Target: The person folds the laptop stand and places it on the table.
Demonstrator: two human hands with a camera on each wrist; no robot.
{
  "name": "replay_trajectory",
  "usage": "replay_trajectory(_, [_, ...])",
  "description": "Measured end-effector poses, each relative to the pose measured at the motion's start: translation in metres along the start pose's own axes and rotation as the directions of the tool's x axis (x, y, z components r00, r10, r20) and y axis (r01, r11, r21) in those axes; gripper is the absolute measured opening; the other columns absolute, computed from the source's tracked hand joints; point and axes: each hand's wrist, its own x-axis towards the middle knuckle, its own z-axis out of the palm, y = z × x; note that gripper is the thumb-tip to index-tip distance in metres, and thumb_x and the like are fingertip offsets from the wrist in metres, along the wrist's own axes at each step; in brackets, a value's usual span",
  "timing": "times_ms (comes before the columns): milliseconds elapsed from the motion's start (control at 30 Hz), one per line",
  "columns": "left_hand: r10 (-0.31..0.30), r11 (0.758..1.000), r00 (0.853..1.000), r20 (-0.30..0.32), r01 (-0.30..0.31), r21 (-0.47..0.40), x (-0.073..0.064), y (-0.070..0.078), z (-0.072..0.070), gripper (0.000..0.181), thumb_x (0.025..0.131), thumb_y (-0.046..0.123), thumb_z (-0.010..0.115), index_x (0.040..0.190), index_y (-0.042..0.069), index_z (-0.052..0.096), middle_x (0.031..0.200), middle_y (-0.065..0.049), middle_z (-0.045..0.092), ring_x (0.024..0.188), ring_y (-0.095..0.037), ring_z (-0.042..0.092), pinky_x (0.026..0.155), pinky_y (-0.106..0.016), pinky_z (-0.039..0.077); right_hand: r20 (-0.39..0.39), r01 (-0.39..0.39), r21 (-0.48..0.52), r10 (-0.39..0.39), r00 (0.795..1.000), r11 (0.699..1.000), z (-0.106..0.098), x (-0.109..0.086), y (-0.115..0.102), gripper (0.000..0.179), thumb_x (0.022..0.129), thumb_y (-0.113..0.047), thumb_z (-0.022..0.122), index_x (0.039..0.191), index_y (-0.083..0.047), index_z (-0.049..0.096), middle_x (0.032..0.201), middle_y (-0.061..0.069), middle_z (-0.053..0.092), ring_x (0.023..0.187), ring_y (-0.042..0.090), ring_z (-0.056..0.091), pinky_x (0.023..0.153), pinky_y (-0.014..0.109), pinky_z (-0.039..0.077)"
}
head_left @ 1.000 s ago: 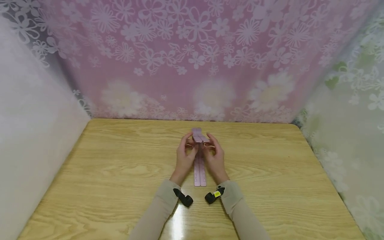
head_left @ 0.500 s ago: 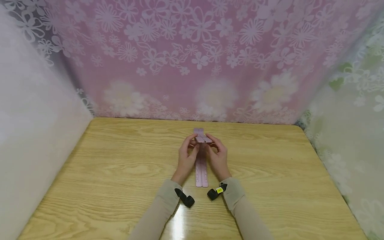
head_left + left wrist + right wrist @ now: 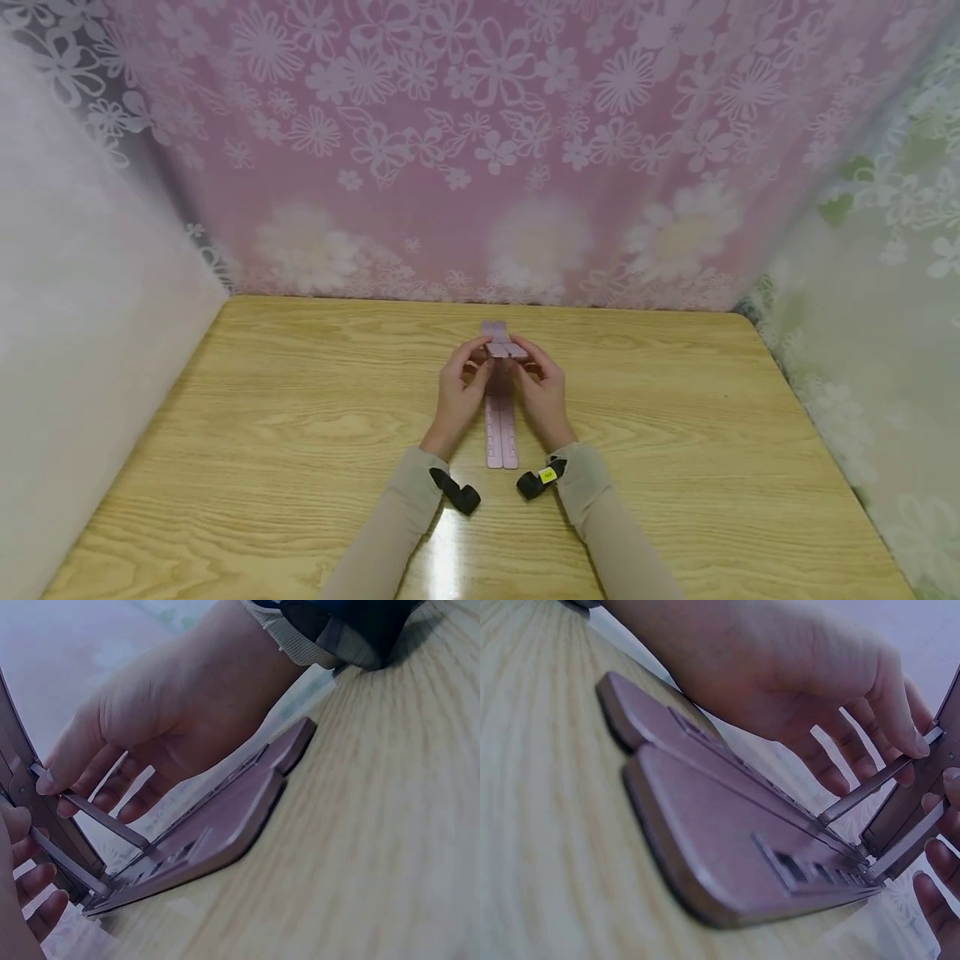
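Observation:
A pink metal folding laptop stand [image 3: 501,433] lies lengthwise on the table, its long two-part base flat and an upper panel [image 3: 507,350] raised over it. My left hand [image 3: 459,396] and right hand [image 3: 544,396] hold it from either side, index fingers along the raised panel's edges. Two thin support struts [image 3: 111,823] slant between base and panel. In the right wrist view, my left hand [image 3: 795,682] pinches one strut near its upper end with thumb and finger. My right hand [image 3: 946,847] has thumb and fingers around the other. Slots [image 3: 821,871] line the base, partly hidden.
The wood-grain table [image 3: 262,417] extends around the stand. Pink floral cloth [image 3: 450,167] hangs behind its back edge, with pale sheets at left and right [image 3: 885,358]. A black camera sits on each wrist [image 3: 465,498].
The raised panel has gone from slightly skewed to more level. My index fingers have come closer in along its sides. The base has stayed about where it was.

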Motion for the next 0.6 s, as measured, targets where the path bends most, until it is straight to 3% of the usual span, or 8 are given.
replay_trajectory(300, [0.016, 1.000, 1.000, -0.001, -0.016, 0.017, 0.0004, -0.0003, -0.0025, 0.034, 0.088, -0.015, 0.062, 0.121, -0.009, 0.062, 0.086, -0.025, 0.063, 0.074, -0.029, 0.059, 0.063, -0.030, 0.051, 0.014, 0.000, 0.022, 0.000, 1.000, 1.000, 0.0006, -0.0001, 0.0003, 0.038, 0.095, -0.004, 0.065, 0.133, 0.002, 0.060, 0.123, 0.019, 0.064, 0.094, 0.018, 0.062, 0.079, 0.026, 0.054])
replay_trajectory(600, [0.027, 0.999, 0.999, -0.027, -0.027, -0.019, 0.0005, -0.0007, 0.0020, 0.037, 0.085, -0.023, 0.059, 0.120, -0.012, 0.062, 0.094, -0.025, 0.063, 0.080, -0.044, 0.060, 0.073, -0.024, 0.051, 0.000, 0.035, 0.045, -0.035, 0.999, 0.998, 0.0019, 0.0007, 0.0008, 0.037, 0.094, 0.005, 0.063, 0.131, 0.008, 0.059, 0.121, 0.022, 0.064, 0.094, 0.035, 0.062, 0.077, 0.022, 0.053])
